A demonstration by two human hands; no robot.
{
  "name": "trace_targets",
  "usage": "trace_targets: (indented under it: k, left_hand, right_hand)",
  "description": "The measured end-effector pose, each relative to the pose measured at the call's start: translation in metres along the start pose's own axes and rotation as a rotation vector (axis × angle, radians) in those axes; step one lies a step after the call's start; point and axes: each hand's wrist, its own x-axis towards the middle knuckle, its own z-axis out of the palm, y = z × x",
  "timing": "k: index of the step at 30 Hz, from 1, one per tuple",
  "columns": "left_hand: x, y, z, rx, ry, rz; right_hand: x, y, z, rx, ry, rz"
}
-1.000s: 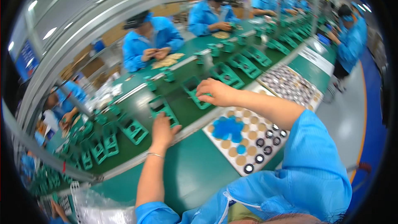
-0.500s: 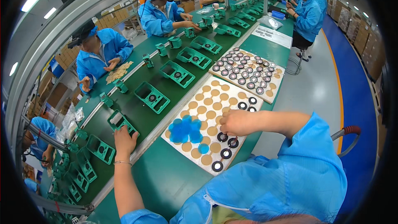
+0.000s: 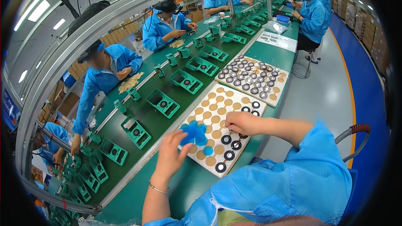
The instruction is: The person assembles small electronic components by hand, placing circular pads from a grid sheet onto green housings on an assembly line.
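My left hand (image 3: 171, 152), fingers spread, hovers at the near-left edge of a white board (image 3: 209, 125) with rows of tan round recesses. Its fingertips are beside or over a loose pile of blue translucent discs (image 3: 195, 133); contact cannot be made out. One single blue disc (image 3: 207, 150) lies nearer me. Above the board's middle, my right hand (image 3: 243, 122) has its fingers pinched together, and what they hold, if anything, is hidden. Near it, several black ring-shaped discs with white centres (image 3: 229, 155) line the board's right side.
Green plastic housings (image 3: 136, 132) stand in a row on the dark green conveyor (image 3: 142, 159). Beyond my board lies a second board (image 3: 274, 96) with many black-rimmed round parts. Co-workers in blue (image 3: 111, 69) sit across the line. A metal frame (image 3: 125, 6) arches overhead.
My left hand has left the green housing with the pale insert and moved right to the blue discs. My right hand stays over the board. A co-worker across now reaches toward the line's near-left end.
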Motion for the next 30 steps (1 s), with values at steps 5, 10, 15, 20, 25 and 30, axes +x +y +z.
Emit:
trace_targets:
  k: [5,10,15,20,25,30]
  left_hand:
    - [-0.004,0.021,0.021,-0.248,-0.118,-0.022]
    - [-0.005,0.037,0.03,-0.477,-0.103,-0.263]
    - [-0.011,0.034,0.028,-0.848,-0.011,-0.54]
    - [-0.016,0.027,0.024,-0.897,-0.017,-0.597]
    - [-0.021,0.022,0.027,-0.935,0.039,-0.604]
    - [-0.02,0.021,0.027,-0.815,0.005,-0.596]
  right_hand:
    - [0.002,-0.001,0.007,0.967,0.067,0.209]
    - [0.021,-0.028,0.017,1.198,0.051,0.103]
    - [0.026,-0.062,0.03,0.728,0.246,-0.044]
    - [0.031,-0.087,0.03,0.088,0.332,-0.36]
    - [0.033,-0.094,0.029,-0.081,0.387,-0.467]
    - [0.03,-0.094,0.031,-0.084,0.396,-0.451]
